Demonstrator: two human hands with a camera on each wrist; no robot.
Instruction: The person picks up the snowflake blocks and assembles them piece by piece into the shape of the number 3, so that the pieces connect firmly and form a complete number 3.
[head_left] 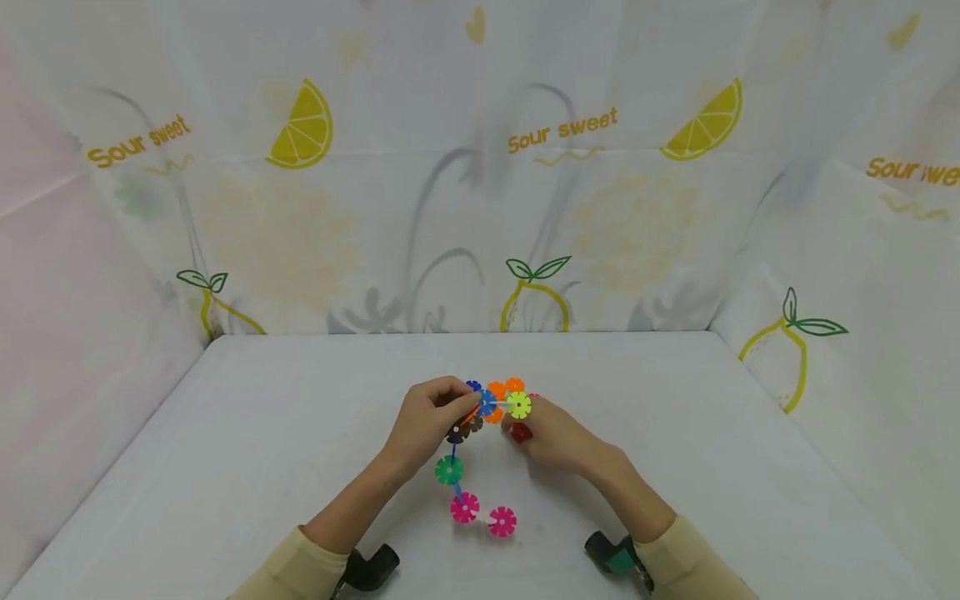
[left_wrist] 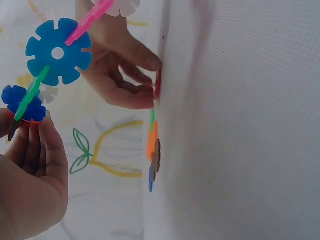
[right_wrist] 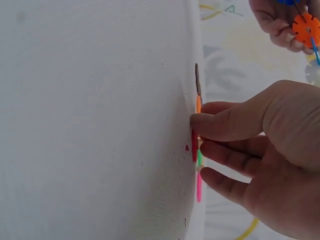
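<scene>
My left hand [head_left: 427,421] pinches a linked chain of slotted plastic snowflake discs, held above the white table. Nearest its fingers are a blue disc [head_left: 486,403] and a yellow-green disc [head_left: 519,405]; from there the chain runs down through a green disc [head_left: 449,470] to pink discs [head_left: 465,507]. A large blue disc [left_wrist: 59,52] joined to green and pink ones shows in the left wrist view. Low at the tabletop, my right hand [head_left: 558,435] has its thumb and fingers on a loose red disc [head_left: 521,432], seen edge-on in the right wrist view.
Several loose discs lie flat on the table [head_left: 300,433] behind the hands, among them orange ones [head_left: 514,385] and brown ones [left_wrist: 156,155]. Printed cloth [head_left: 420,233] hangs along the table's back and sides. Dark wrist-worn devices [head_left: 371,568] sit by both cuffs.
</scene>
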